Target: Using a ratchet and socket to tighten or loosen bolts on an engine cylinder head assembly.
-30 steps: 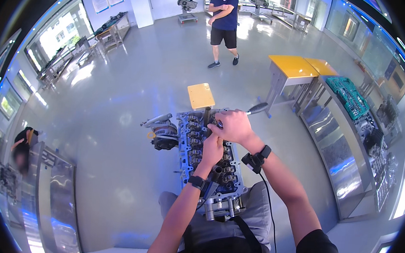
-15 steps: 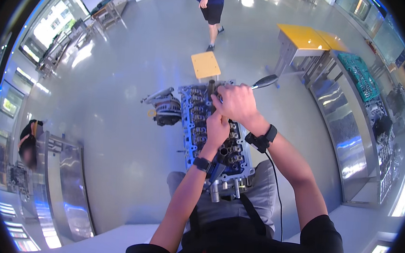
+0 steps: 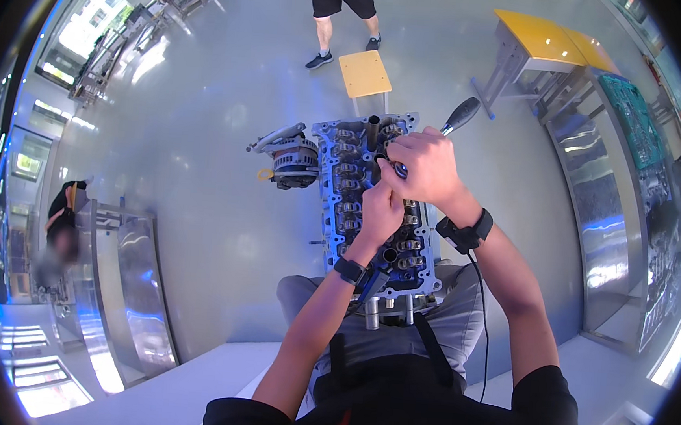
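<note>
- Here, an engine head [image 3: 348, 207] lies in front of the person, with its rows of valve parts exposed. I take its middle as the centre of the clock, and twelve o'clock is away from the body.
- The right hand [image 3: 425, 169] is above the engine head at between one and two o'clock. Its fingers are closed around a ratchet wrench, and the dark handle [image 3: 464, 113] comes out of the hand toward one o'clock.
- The left hand [image 3: 382, 209] is near the centre, at about seven o'clock from the right hand and just beside it. Its fingertips are poorly seen, so I cannot tell whether they are clamped on something.
- An upright dark tube [image 3: 373, 132] stands in the engine head at twelve o'clock; a second tube [image 3: 390, 255] shows its round mouth between five and six.
- At ten o'clock an alternator [image 3: 295, 162] is just beside the engine head, with an orange ring [image 3: 265, 175] at its outer side.
- The person's grey trousers [image 3: 299, 300] are at the six o'clock end.
- Farther out, a yellow stool [image 3: 366, 74] is at twelve, and another person [image 3: 321, 33] stands between eleven and twelve.
- A yellow desk [image 3: 534, 38] is at one o'clock, a green case [image 3: 631, 122] at two, and a metal bench [image 3: 603, 203] at three.
</note>
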A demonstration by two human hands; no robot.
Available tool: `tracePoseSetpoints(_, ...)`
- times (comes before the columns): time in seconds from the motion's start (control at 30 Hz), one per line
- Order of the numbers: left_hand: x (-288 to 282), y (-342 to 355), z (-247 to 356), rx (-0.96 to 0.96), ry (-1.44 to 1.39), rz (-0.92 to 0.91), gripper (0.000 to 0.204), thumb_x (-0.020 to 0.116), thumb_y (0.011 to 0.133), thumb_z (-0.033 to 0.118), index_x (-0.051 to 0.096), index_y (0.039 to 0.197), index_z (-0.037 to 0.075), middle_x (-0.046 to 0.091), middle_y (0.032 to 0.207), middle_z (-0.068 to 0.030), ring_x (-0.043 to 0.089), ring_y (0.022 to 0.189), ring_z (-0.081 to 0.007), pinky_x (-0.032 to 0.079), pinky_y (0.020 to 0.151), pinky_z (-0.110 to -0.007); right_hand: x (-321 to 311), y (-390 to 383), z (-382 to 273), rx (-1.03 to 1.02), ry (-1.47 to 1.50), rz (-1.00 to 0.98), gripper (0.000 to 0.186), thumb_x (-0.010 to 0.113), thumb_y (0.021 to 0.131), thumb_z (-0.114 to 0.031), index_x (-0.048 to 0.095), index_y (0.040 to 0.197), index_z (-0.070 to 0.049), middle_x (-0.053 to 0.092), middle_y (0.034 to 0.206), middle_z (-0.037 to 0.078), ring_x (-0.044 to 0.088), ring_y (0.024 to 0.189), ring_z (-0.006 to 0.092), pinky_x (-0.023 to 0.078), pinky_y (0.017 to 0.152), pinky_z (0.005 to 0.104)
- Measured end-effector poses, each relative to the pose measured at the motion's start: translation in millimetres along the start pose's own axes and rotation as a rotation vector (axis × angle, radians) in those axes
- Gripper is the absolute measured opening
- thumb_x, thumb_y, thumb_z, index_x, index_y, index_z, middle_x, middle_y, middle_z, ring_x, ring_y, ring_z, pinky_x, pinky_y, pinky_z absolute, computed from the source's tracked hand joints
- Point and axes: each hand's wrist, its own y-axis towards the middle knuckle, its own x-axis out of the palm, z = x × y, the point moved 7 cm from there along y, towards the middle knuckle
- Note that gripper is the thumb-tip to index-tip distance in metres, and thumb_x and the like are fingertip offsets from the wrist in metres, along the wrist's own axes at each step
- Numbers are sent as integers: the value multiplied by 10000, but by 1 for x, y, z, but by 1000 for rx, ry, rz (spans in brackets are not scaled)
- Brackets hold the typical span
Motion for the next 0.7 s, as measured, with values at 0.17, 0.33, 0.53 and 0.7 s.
tracePoseSetpoints(0.17,1,-1,-5,4,31,11,79,526,761,-52,550,834,-36,564,674,-218,568,643,-424,434,536,-450,4,6,-1,13,44,-9,202,671,675,-184,523,563,-102,488,533,20,501,495,228,335,494,355)
tracePoseSetpoints(0.33,-4,-5,-6,-55,39,29,139,534,724,-10,594,850,-20,601,744,-233,589,713,-436,469,601,-477,1,17,-12,105,-68,84,186,665,667,-160,525,562,-97,496,534,33,500,477,234,332,490,366)
tracePoseSetpoints(0.53,5,-11,-13,-84,-28,57,241,510,785,-25,605,1007,-10,615,783,-250,607,752,-444,493,632,-465,10,6,-14,117,-158,74,188,646,699,-169,543,555,-104,524,542,49,536,514,238,375,535,365)
tracePoseSetpoints(0.7,-3,-7,-7,-55,3,76,156,511,781,-52,608,903,-31,615,732,-237,617,699,-416,481,597,-451,15,0,-17,300,-346,-88,229,628,771,-261,598,632,-82,592,564,89,605,523,269,457,527,391)
